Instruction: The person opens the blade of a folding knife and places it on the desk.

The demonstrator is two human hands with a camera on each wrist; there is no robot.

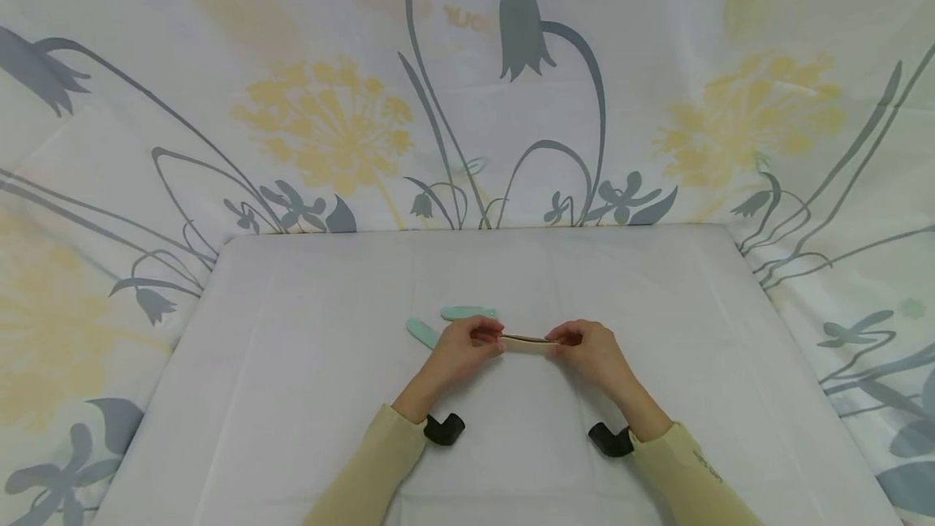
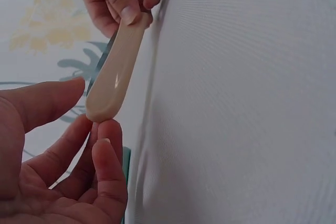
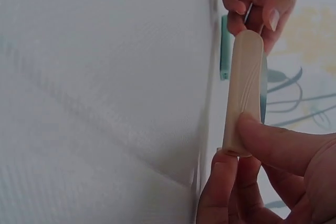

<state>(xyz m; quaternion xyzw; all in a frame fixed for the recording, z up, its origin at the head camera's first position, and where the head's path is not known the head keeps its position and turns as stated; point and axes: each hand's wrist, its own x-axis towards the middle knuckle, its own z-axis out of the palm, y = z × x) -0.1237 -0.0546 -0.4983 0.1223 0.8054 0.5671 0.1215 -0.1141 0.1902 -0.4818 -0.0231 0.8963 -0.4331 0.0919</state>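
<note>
Both hands hold a beige-handled folding knife (image 1: 527, 343) level above the table, one hand at each end. Its metal blade (image 2: 101, 64) shows alongside the handle, mostly folded against it. My right hand (image 1: 590, 351) grips the right end, with the thumb (image 3: 262, 137) pressed on the handle's side and the fingertips below. At the left, rounded end is my left hand (image 1: 467, 345); its fingertips touch that end, while the thumb (image 2: 58, 100) stands close to the blade side. Just behind the left hand lie two mint-green pieces (image 1: 469, 312), shaped like similar handles.
The table (image 1: 292, 412) has a white cloth over it. Behind and on both sides hangs a curtain (image 1: 467, 120) printed with grey and yellow flowers. A black wrist camera (image 1: 444, 429) sticks out from each sleeve.
</note>
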